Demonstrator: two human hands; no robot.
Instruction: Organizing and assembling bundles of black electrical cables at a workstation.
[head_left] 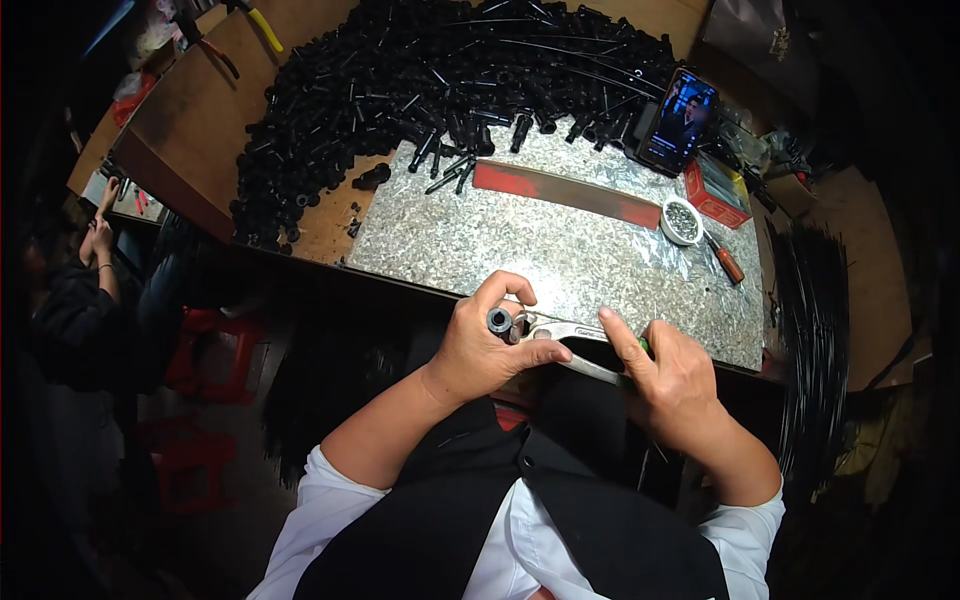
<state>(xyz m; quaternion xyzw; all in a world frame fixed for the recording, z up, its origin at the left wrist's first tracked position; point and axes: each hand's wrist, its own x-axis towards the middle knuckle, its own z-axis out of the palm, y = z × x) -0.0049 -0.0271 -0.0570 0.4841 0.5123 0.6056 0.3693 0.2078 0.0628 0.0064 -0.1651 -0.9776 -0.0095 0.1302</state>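
My left hand (468, 348) is closed around a short black tubular part (499, 320), whose hollow end faces up. In my right hand (678, 378) is a pair of silver locking pliers (572, 330), with a bit of green showing near the grip. The pliers' jaws lie against the black part, by my left fingers; whether they are clamped on it I cannot tell. My left thumb stretches along the pliers, and my right index finger points along the handle. Both hands are just in front of the near edge of the speckled worktop (450, 235).
Beyond lies a heap of black tubular parts (400, 90). A red-and-brown strip (565, 193), white bowl of small metal pieces (682, 220), screwdriver (727, 262), red box (716, 195) and lit phone (682, 120) are on the worktop. Black rods (812, 340) hang right; another person (105, 270) is left.
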